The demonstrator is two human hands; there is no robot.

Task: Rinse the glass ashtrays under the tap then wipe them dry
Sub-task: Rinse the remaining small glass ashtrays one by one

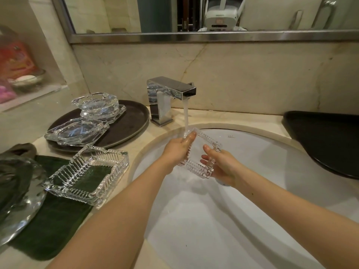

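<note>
A square ribbed glass ashtray [202,152] is held tilted over the white sink [252,191], its top corner in the water running from the chrome tap [171,94]. My left hand [177,150] grips its left edge, fingers curled over the rim. My right hand [219,164] holds its right side from below, thumb on the rim. A second ribbed ashtray [87,173] sits on a dark green cloth [52,228] left of the sink. Smooth glass ashtrays [77,131] [97,103] lie on a dark round tray [132,121].
A large glass dish [17,199] and a grey cloth [19,150] sit at the far left. A black tray [330,140] lies on the counter to the right. A shelf niche at upper left holds a soap dish [27,79]. A mirror hangs above.
</note>
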